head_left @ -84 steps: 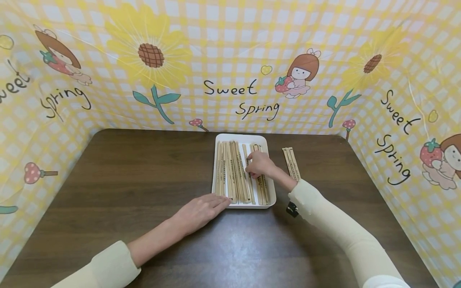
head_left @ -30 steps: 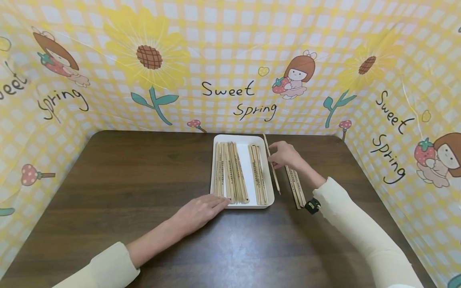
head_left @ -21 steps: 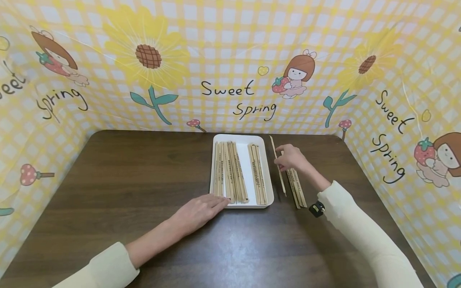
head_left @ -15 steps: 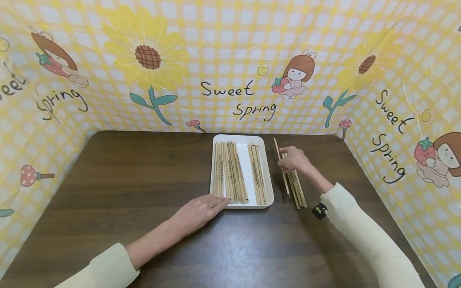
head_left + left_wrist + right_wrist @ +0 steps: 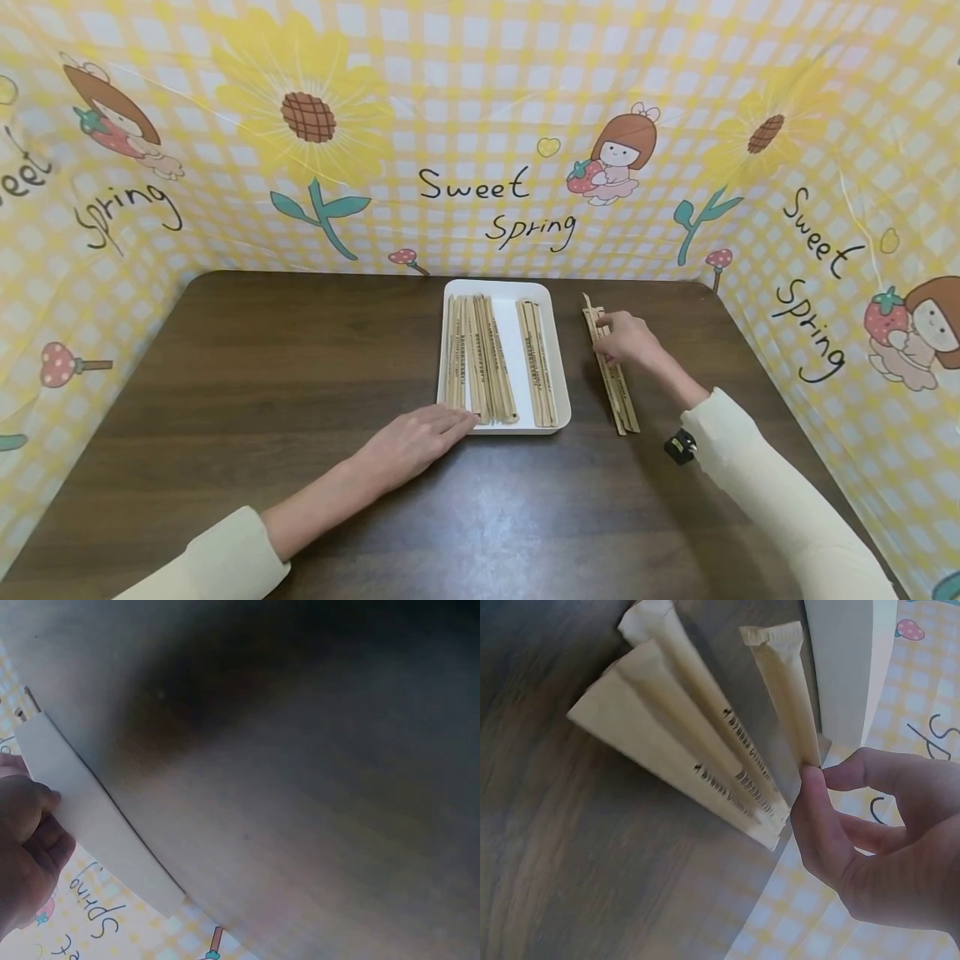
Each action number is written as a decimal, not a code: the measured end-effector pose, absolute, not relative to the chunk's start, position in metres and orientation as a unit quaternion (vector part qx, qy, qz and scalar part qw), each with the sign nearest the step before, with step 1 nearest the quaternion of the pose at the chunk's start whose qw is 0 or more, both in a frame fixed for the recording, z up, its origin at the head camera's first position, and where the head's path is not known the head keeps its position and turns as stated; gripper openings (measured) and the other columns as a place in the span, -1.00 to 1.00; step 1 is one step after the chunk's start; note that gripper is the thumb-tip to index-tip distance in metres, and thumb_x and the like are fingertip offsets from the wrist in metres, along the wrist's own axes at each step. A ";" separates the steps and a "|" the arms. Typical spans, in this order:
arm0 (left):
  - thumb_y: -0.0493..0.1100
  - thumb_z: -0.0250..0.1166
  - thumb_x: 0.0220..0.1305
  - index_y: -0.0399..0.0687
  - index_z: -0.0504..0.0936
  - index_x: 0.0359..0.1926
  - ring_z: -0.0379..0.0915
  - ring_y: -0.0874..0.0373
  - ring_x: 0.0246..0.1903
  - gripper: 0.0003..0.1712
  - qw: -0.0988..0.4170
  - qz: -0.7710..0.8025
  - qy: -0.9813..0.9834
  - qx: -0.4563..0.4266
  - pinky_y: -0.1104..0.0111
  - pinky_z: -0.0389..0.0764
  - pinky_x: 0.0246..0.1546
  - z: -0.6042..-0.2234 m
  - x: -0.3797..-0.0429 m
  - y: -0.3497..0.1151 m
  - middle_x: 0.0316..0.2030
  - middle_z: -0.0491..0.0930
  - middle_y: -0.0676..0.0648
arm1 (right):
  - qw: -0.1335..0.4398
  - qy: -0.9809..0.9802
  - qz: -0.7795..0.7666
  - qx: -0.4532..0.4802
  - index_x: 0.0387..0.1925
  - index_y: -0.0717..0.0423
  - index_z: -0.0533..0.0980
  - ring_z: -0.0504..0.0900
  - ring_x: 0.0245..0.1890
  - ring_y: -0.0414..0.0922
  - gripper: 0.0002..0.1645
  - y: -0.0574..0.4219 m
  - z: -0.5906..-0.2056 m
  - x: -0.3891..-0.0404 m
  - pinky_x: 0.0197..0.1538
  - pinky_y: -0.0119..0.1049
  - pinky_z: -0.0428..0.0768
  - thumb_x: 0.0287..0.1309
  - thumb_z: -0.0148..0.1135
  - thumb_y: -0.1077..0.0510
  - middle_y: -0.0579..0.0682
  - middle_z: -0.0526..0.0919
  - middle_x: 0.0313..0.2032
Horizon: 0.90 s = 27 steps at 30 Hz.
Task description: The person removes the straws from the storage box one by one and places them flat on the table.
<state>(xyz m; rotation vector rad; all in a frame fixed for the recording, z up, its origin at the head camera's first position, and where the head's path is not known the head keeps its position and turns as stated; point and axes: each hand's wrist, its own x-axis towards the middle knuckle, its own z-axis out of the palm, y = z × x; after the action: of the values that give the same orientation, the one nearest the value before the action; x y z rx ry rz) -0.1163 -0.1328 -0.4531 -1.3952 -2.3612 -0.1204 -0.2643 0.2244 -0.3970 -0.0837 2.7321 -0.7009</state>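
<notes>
My right hand (image 5: 633,342) pinches a slim paper-wrapped stick (image 5: 784,697) between thumb and fingers. Its crimped end points away from the fingertips in the right wrist view. Close beside it, several similar wrapped sticks with dark print (image 5: 697,742) lie side by side on the table; in the head view the held one overlaps them. My left hand (image 5: 420,442) grips the near-left corner of the white tray (image 5: 517,431), fingers over the rim and thumb against the outer wall (image 5: 97,817). Inside the tray, wrapped sticks form a wide left group (image 5: 480,358) and a narrower right group (image 5: 536,367).
A bare strip of tray floor separates the two groups. The dark wooden table (image 5: 300,358) extends on both sides. Patterned yellow-checked cloth (image 5: 480,108) stands along the back and both sides.
My right hand has taken a stick from the tray's middle, carried it right over the rim, and brought it to the sticks on the table. The left hand stays at the tray's corner.
</notes>
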 end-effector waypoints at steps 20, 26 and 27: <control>-0.44 0.36 0.16 -0.33 0.58 0.18 0.57 0.00 0.07 -0.49 0.195 -0.045 -0.845 -0.496 0.20 0.57 0.11 -0.453 -0.116 -0.132 0.09 0.63 -0.18 | 0.168 0.956 -0.240 -0.007 0.34 0.42 0.29 0.67 -0.58 -0.13 -0.29 0.251 -0.407 -0.260 -0.37 -0.19 0.72 0.16 0.17 0.29 0.15 0.67 -0.50; -0.43 0.35 0.18 -0.33 0.58 0.18 0.57 0.00 0.08 -0.50 0.193 -0.041 -0.846 -0.496 0.20 0.57 0.12 -0.453 -0.116 -0.133 0.09 0.63 -0.18 | 0.177 0.959 -0.223 -0.004 0.36 0.40 0.28 0.68 -0.58 -0.13 -0.30 0.251 -0.407 -0.260 -0.35 -0.16 0.71 0.21 0.20 0.25 0.15 0.66 -0.44; -0.43 0.35 0.17 -0.33 0.58 0.18 0.57 0.00 0.08 -0.49 0.193 -0.040 -0.846 -0.496 0.20 0.57 0.12 -0.452 -0.116 -0.133 0.09 0.63 -0.18 | 0.176 0.959 -0.223 -0.004 0.36 0.39 0.28 0.68 -0.57 -0.13 -0.30 0.250 -0.407 -0.260 -0.35 -0.16 0.71 0.22 0.21 0.25 0.16 0.66 -0.43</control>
<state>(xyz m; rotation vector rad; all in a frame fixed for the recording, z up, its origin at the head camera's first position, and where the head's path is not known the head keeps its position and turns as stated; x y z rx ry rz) -0.1161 -0.1327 -0.4525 -1.3907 -2.3723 -0.1134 -0.2602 0.2503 -0.4070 -0.0119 2.7150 -0.6313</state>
